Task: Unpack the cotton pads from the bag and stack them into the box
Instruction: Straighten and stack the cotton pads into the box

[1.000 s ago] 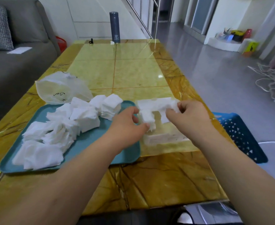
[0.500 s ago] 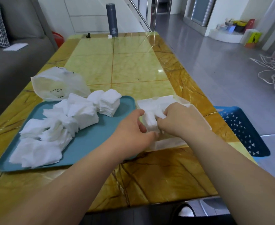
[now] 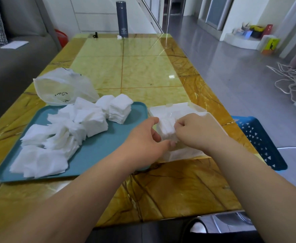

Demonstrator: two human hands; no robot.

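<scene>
- A small stack of soft, square white cotton pads (image 3: 167,131) is held right of frame centre, above the translucent plastic box (image 3: 177,110).
- It is pinched between the curled fingers (image 3: 152,121) of the left hand (image 3: 142,139) and the right hand (image 3: 198,132); contact with the box floor cannot be told.
- Fluffy loose pads (image 3: 63,135) are heaped on the smooth teal tray (image 3: 105,155) at left.

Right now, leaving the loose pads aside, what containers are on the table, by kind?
Teal tray: 1
Plastic bag: 1
White box: 1
Dark flask: 1
Total: 4
</scene>
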